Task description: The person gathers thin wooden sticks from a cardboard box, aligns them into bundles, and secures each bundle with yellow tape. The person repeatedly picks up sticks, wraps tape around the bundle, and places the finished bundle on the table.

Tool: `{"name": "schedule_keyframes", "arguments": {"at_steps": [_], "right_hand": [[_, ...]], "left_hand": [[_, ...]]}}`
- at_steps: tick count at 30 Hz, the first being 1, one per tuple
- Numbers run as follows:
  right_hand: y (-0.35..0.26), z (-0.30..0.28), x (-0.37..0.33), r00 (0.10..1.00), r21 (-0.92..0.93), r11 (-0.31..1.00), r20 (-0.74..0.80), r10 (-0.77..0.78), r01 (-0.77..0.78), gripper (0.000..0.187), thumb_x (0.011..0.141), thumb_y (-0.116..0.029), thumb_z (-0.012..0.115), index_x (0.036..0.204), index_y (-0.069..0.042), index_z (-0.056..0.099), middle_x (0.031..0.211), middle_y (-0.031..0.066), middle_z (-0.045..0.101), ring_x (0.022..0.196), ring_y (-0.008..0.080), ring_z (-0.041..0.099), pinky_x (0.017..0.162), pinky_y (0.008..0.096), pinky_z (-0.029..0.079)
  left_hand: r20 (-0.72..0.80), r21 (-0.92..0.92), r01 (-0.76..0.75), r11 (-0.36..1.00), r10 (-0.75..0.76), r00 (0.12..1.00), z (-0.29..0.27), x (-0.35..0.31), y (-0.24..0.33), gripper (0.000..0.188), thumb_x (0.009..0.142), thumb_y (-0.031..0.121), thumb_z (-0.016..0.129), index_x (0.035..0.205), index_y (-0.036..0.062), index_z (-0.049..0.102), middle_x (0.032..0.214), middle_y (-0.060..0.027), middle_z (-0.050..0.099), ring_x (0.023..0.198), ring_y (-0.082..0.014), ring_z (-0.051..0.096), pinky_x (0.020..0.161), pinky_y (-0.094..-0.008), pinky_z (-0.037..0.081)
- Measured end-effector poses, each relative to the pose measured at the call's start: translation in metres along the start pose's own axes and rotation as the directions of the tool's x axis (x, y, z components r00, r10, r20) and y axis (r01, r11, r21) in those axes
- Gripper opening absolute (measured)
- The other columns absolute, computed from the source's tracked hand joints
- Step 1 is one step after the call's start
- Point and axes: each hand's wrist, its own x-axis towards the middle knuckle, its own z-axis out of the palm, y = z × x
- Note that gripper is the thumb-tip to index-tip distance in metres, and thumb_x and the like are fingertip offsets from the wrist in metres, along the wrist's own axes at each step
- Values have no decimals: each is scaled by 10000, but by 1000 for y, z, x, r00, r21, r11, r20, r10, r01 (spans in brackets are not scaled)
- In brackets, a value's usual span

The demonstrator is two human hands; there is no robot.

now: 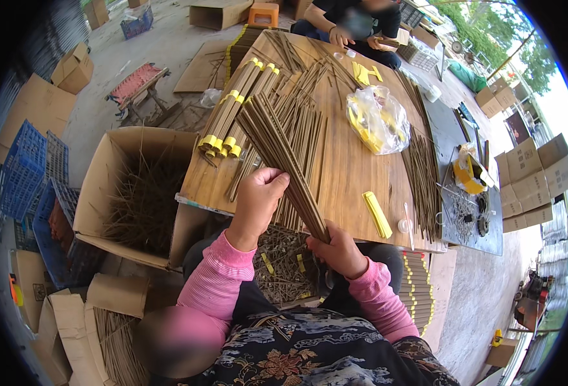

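Note:
A thick bundle of long brown incense sticks (284, 154) slants across the front of the wooden table, raised above its edge. My left hand (261, 201) is closed on it near the middle, thumb lying along the sticks. Around the bundle's lower end my right hand (340, 249) is wrapped. Loose brown sticks (300, 138) lie spread on the tabletop behind the bundle. To their left, finished bundles (235, 116) with yellow paper bands are stacked. Yellow paper strips (377, 214) lie on the table to the right of my hands.
Left of the wooden table (354, 174) stands a cardboard box (94, 186) of thin sticks. A clear plastic bag (379, 121) with yellow strips sits on the tabletop. More sticks (423, 180) line the right edge beside a dark side table (454, 148). Another person (361, 26) works opposite.

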Motion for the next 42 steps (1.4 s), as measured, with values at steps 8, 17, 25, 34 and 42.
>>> {"name": "schedule_keyframes", "arguments": {"at_steps": [8, 17, 25, 34, 42], "right_hand": [[-6, -2, -1, 997, 6, 998, 31, 69, -69, 233, 815, -174, 604, 936, -2, 505, 598, 24, 493, 550, 97, 477, 492, 267, 394], [-22, -7, -4, 950, 322, 922, 289, 120, -214, 250, 830, -83, 573, 1057, -16, 494, 700, -10, 515, 556, 53, 475, 484, 195, 407], [-19, -14, -6, 928, 476, 836, 361, 96, -272, 279, 827, -82, 583, 1072, 5, 482, 728, 15, 523, 578, 71, 487, 490, 200, 410], [-18, -7, -3, 921, 498, 824, 383, 69, -269, 277, 826, -76, 578, 1068, 20, 481, 725, 18, 522, 580, 74, 491, 487, 201, 412], [-18, -6, -3, 935, 456, 857, 347, 76, -239, 264, 835, -72, 565, 1066, 22, 477, 717, 17, 517, 567, 74, 482, 483, 204, 411]], "left_hand": [[-4, -13, -2, 1000, 2, 1000, -1, 1, -2, 159, 840, 109, 546, 760, -22, 583, 547, 51, 437, 417, -4, 322, 360, -181, 240], [-164, -182, -217, 959, 188, 968, -12, 3, 8, 97, 806, 54, 580, 720, 35, 539, 551, 58, 428, 431, -1, 338, 368, -158, 255], [-564, -399, -581, 709, 310, 766, -95, 13, 45, 124, 810, 97, 553, 696, 64, 517, 538, 32, 414, 423, -61, 332, 412, -211, 296], [-587, -321, -523, 789, 267, 764, -74, 12, 36, 84, 823, 110, 589, 779, 43, 565, 579, 20, 469, 451, -48, 380, 401, -180, 302], [-86, -181, -146, 973, 132, 987, -11, 5, 8, 165, 821, 60, 580, 947, -42, 612, 635, 20, 514, 487, -19, 414, 415, -148, 323]]}}
